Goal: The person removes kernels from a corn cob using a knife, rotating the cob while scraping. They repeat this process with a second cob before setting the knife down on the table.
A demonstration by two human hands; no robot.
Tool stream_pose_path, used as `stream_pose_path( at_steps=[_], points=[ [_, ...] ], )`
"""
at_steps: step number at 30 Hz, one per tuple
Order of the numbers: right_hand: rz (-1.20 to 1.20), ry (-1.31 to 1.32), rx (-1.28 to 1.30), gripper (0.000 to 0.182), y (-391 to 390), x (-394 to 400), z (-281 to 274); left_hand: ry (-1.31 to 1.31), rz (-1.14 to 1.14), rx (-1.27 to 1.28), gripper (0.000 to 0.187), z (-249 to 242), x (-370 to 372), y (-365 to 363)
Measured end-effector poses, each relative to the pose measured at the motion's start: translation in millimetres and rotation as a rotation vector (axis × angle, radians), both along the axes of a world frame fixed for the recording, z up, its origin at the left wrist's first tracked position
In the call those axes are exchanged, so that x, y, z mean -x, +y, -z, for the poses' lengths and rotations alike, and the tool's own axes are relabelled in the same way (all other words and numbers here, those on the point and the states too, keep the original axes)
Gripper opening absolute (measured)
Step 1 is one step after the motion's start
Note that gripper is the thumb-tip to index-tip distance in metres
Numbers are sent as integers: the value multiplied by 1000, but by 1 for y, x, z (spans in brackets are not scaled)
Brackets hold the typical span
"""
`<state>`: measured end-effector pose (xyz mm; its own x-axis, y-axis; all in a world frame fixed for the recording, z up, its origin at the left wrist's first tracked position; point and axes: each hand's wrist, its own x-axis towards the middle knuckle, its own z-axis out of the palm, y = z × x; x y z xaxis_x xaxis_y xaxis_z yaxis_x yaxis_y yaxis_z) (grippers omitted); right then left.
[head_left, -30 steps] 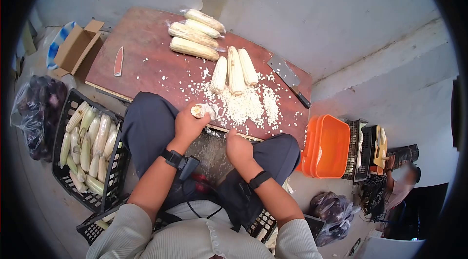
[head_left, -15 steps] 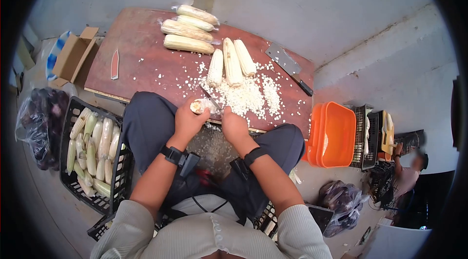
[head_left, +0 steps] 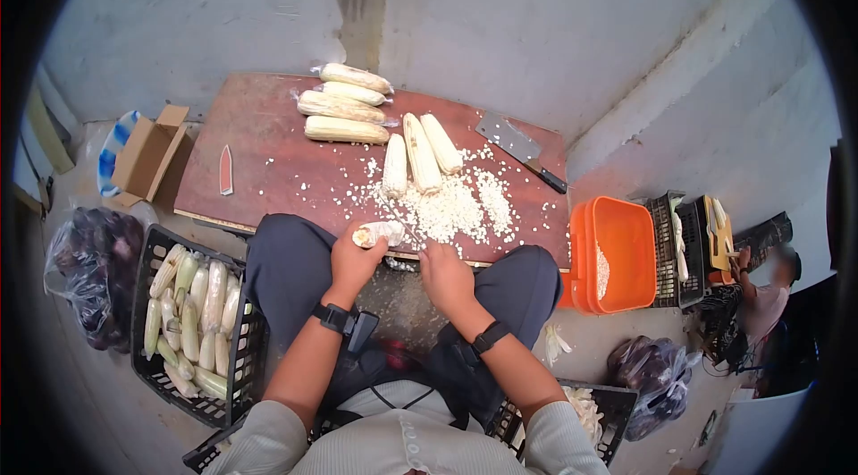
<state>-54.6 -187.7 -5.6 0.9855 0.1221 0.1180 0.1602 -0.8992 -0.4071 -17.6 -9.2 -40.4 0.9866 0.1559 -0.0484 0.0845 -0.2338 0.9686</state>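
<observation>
My left hand (head_left: pixel 356 258) is wrapped round a corn cob (head_left: pixel 379 234) at the table's front edge, its cut end facing left. My right hand (head_left: pixel 444 271) is closed on a small knife (head_left: pixel 412 232), whose thin blade points up and left beside the cob. Loose white kernels (head_left: pixel 442 211) lie heaped on the red table (head_left: pixel 268 131) beyond my hands. Three bare cobs (head_left: pixel 421 153) lie at the heap's far side. Behind them to the left are several wrapped cobs (head_left: pixel 344 130). A cleaver (head_left: pixel 509 136) with a black handle rests at the right.
A black crate of corn (head_left: pixel 189 323) and a bag of dark produce (head_left: pixel 96 274) stand left, below a cardboard box (head_left: pixel 147 158). Orange tubs (head_left: pixel 623 252), crates (head_left: pixel 666 243) and another dark bag (head_left: pixel 651 377) are right. A person (head_left: pixel 764 301) sits at the far right.
The view has tilted, so the table and its contents appear lower. My right hand and the knife have moved slightly away from the cob in my left hand.
</observation>
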Motion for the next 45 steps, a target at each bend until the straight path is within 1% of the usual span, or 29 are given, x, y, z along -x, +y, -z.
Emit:
stream_pose_path(
  at_steps=[1,2,5,8,11,17,20,23,24,26,29,30,32,33,35,36,38,39,41,42,45],
  points=[
    [-5,24,62,25,2,3,-5,-20,-7,-30,29,2,-2,0],
    [-22,73,191,25,2,5,-2,-9,-11,-25,30,5,-3,-1],
    [-51,150,225,25,-5,16,12,18,-25,-23,31,-8,2,1],
    [-43,132,274,25,-11,25,14,-10,-60,-39,31,-10,-1,2],
    [-25,119,317,25,-14,24,16,-63,-67,-73,30,-15,-3,-1],
    [-34,179,387,28,-6,10,18,-38,-51,-179,32,-14,-6,-2],
    [-50,199,402,21,6,-2,27,-54,-34,-153,31,-15,-6,-2],
    [-150,127,455,13,7,-19,36,-98,-31,-166,31,-13,-6,-2],
    [-131,171,459,6,11,-23,29,-98,-12,-183,31,-14,-6,-2],
    [-134,168,449,7,13,-32,32,-99,23,-212,32,-18,-4,-3],
    [-127,191,415,9,24,-49,42,-81,76,-258,28,-27,0,-7],
    [-123,198,398,9,27,-54,45,-85,49,-241,28,-25,0,-7],
    [-122,212,343,12,25,-58,49,-100,-7,-212,28,-16,-3,-6],
    [-121,219,314,14,25,-59,47,-101,2,-210,30,-16,-2,-5],
    [-79,276,170,19,20,-56,42,-109,18,-201,34,-15,-1,-3],
    [-60,299,99,22,18,-55,38,-129,9,-165,33,-13,-1,-3],
    [-63,235,-20,25,12,-54,44,-161,-7,-95,30,-9,1,-1],
    [-65,206,-83,27,11,-52,43,-103,-15,-27,29,-10,1,0],
    [14,211,-144,26,7,-45,42,16,-22,102,26,-11,1,2],
    [58,213,-176,26,6,-42,39,15,-31,94,26,-10,1,3],
    [33,119,-53,23,14,-20,3,19,-49,86,25,-8,0,2]
  ],
)
